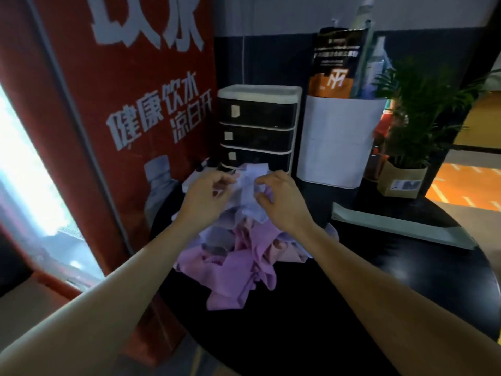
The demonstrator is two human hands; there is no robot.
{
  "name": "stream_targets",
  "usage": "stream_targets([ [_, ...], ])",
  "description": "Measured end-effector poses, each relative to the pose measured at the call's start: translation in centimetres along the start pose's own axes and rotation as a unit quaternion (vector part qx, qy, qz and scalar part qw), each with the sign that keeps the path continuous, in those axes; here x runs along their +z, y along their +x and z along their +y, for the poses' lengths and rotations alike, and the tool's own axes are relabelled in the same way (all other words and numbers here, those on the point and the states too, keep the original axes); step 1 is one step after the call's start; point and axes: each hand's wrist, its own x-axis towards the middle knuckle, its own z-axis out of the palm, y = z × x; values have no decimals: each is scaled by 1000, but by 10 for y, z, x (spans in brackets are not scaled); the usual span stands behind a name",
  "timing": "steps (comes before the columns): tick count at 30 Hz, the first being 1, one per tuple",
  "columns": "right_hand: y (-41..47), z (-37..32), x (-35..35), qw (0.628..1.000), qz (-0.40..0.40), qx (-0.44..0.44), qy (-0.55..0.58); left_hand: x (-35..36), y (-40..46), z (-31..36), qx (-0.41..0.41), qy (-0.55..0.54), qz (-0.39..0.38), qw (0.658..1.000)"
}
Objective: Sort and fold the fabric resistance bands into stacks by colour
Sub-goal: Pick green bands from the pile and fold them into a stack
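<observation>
While a pale lilac band point(250, 185) is pinched between the curled fingers of the left hand point(207, 196) and right hand point(279, 202), it is held over the pile of bands point(238, 256) on the black table point(379, 280); fingertips are blurred.

Unsorted pink and lavender fabric bands point(238, 256) lie heaped on the black table point(352, 294)

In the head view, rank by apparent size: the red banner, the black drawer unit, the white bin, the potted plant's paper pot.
1. Red banner, by far.
2. White bin and black drawer unit look alike; not ranked.
3. Paper pot, smallest.
</observation>
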Motion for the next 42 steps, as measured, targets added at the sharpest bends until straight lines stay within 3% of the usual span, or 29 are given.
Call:
stream_targets([
  [4, 2, -22, 19, 999, -6, -21, -27, -20, -24, -34, -55, 41, -28, 997],
  [10, 2, -42, 42, 986, -76, -52, -140, -35, -52, -86, -146, 105, -32, 983],
  [12, 1, -43, 49, 980, -98, -45, -170, -35, -58, -104, -143, 136, -39, 980],
  [15, 1, -40, 58, 975, -126, -20, -182, -33, -62, -120, -160, 143, -60, 975],
  [19, 1, -33, 61, 973, -123, -8, -193, -26, -57, -127, -195, 95, -25, 976],
  [21, 2, -31, 61, 974, -124, -4, -188, -23, -56, -128, -246, 95, -8, 964],
  [24, 4, -29, 61, 976, -124, 3, -179, -23, -54, -132, -307, 148, -46, 939],
  [29, 5, -28, 60, 977, -127, 7, -170, -30, -47, -125, -302, 107, -37, 947],
  [34, 11, -21, 49, 982, -129, 26, -136, -35, -22, -96, -255, -74, 55, 963],
  [42, 14, -10, 26, 991, -111, 44, -61, -25, 26, -24, -122, -178, 11, 976],
])
